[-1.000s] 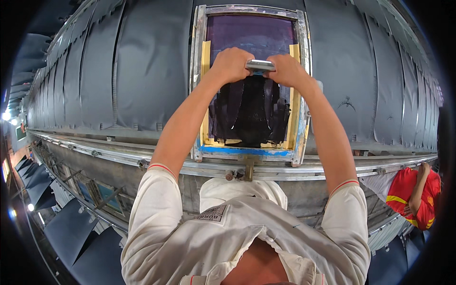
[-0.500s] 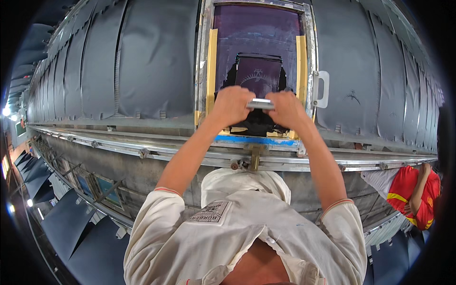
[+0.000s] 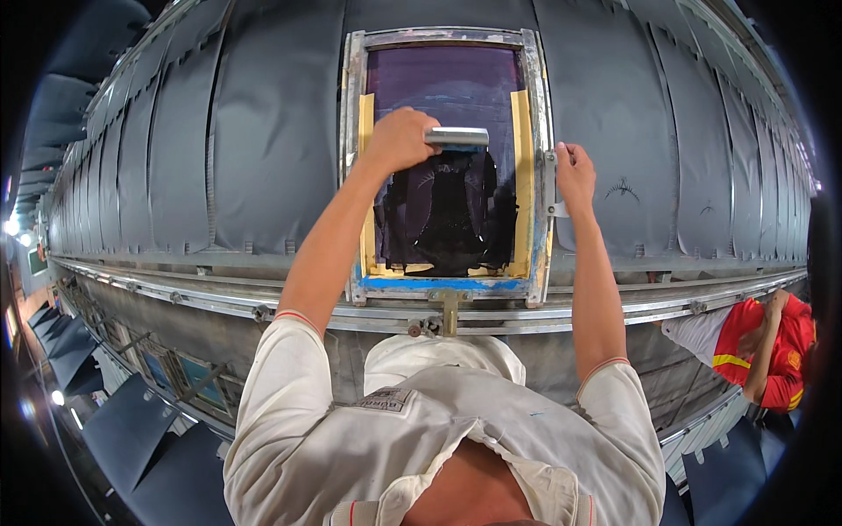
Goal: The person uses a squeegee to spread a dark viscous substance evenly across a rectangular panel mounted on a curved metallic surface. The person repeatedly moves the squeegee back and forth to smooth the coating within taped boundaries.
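Note:
A screen-printing frame (image 3: pixel 353 131) with metal rails lies over the dark sheets in front of me. Black ink (image 3: pixel 452 206) is spread over the middle and lower part of its purple mesh (image 3: pixel 443 70). My left hand (image 3: pixel 402 142) is closed around the left end of a metal-backed squeegee (image 3: pixel 462 136), held across the mesh at the ink's far end. At the frame's right side, my right hand (image 3: pixel 575 180) is wrapped around the pale side handle (image 3: pixel 559 210), which it mostly covers.
Dark sheets (image 3: pixel 272 131) line the long table on both sides; one sheet at right bears a small black curved print (image 3: pixel 623 189). A metal rail (image 3: pixel 210 294) runs along the near edge. A person in red (image 3: pixel 772 351) is at far right. More dark sheets (image 3: pixel 114 430) hang lower left.
My right hand has left the squeegee and taken the frame's handle. My left hand has moved the squeegee away from me. The frame appears lower and further left in view.

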`<state>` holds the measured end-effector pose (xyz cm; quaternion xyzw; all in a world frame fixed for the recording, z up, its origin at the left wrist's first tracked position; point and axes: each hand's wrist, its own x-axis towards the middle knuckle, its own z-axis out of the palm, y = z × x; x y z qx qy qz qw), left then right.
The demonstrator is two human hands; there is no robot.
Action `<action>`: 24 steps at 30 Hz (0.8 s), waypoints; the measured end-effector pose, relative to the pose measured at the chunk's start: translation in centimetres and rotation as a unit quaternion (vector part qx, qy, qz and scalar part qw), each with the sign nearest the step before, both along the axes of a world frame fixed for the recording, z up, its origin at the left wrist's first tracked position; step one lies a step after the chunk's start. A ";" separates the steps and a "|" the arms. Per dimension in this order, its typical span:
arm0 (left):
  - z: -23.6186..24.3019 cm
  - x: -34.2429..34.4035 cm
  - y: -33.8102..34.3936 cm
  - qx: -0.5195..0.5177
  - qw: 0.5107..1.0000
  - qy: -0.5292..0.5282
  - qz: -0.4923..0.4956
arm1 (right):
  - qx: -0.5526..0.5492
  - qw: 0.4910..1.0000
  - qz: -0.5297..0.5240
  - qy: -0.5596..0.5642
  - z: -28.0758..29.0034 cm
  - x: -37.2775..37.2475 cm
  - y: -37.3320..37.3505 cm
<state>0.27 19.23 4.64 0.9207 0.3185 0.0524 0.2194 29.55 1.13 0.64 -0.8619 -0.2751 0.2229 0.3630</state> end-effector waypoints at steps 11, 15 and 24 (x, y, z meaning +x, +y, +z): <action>-1.9 -5.2 -17.0 0.075 0.982 -0.165 0.041 | 0.047 0.998 -0.035 0.014 5.7 0.5 0.5; -2.3 -7.2 -20.0 0.089 0.972 -0.202 0.079 | 0.065 0.994 -0.044 0.073 6.9 0.2 1.2; -3.3 -13.4 -13.1 0.033 0.972 -0.179 0.150 | 0.128 0.991 0.039 0.025 -3.5 -5.7 7.1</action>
